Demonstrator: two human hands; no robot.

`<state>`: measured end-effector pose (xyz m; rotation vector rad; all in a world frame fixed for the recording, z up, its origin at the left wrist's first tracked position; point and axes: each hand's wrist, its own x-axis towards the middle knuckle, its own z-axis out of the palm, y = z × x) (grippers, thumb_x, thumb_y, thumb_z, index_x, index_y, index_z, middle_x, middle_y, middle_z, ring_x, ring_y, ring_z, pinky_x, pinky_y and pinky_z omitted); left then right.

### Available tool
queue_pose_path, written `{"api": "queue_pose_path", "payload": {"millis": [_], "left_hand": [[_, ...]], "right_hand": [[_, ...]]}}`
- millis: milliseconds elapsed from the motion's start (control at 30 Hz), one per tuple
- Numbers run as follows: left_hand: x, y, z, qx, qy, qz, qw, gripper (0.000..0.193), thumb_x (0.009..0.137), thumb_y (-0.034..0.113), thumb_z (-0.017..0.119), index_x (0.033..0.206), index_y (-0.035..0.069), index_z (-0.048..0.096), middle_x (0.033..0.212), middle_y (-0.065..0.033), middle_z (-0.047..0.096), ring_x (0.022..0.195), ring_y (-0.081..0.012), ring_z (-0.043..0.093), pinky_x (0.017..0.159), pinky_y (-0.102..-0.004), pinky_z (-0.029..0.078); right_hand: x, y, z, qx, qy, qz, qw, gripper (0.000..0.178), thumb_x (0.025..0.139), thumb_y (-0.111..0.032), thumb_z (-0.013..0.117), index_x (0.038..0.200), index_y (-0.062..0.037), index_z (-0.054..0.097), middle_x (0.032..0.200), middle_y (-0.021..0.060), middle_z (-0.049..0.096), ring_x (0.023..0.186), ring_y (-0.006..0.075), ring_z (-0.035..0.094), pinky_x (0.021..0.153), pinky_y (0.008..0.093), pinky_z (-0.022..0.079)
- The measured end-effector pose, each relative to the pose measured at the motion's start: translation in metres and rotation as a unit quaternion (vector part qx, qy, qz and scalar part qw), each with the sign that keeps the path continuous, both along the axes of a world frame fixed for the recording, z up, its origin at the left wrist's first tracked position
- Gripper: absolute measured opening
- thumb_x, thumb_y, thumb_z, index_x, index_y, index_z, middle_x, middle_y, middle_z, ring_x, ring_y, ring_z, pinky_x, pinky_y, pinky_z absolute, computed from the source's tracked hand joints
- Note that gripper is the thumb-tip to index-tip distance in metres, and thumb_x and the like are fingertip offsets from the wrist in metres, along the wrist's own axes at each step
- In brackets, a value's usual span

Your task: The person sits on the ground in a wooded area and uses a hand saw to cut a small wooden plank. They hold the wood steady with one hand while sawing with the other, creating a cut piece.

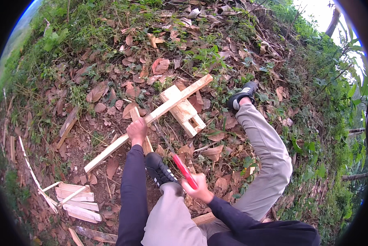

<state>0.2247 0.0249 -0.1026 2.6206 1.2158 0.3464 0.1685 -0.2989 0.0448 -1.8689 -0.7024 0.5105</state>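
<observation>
White-striped black shoe (159, 167) just beside the red-handled saw (179, 161)

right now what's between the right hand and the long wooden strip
The head view shows the front of the red handle and then the thin blade, running from the right hand to the long wooden strip.

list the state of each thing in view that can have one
thick pale rectangular wooden block, lying down, hollowed at one end
long pale straight wooden strip, crossing over the block, held by left grip
red-handled thin-bladed metal tool, held in right grip, blade contact unclear
flat pale wooden pieces, loosely piled
black white-striped shoes, worn
</observation>
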Motion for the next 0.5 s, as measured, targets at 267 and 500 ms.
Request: {"api": "queue_pose_path", "payload": {"millis": [267, 500], "left_hand": [[0.005, 0.009, -0.008, -0.008, 0.007, 0.044, 0.999, 0.054, 0.095, 0.032, 0.038, 0.068, 0.002, 0.074, 0.071, -0.0265, 0.068, 0.067, -0.0427, 0.07, 0.065, -0.0517, 0.057], [0.009, 0.016, -0.018, 0.007, 0.031, -0.022, 0.999, 0.053, 0.096, 0.03, 0.038, 0.069, 0.002, 0.074, 0.073, -0.0269, 0.068, 0.07, -0.0434, 0.07, 0.067, -0.0529, 0.056]], "right_hand": [[-0.01, -0.035, -0.007, 0.024, 0.009, 0.002, 1.0, 0.014, 0.077, -0.008, 0.067, 0.064, -0.0054, 0.061, 0.052, 0.0098, 0.054, 0.046, 0.0202, 0.061, 0.049, 0.033, 0.047], [0.051, 0.083, -0.018, 0.024, -0.017, -0.059, 0.998, 0.024, 0.081, -0.011, 0.065, 0.064, -0.0008, 0.052, 0.052, 0.0133, 0.043, 0.044, 0.0159, 0.045, 0.046, 0.0375, 0.034]]}}
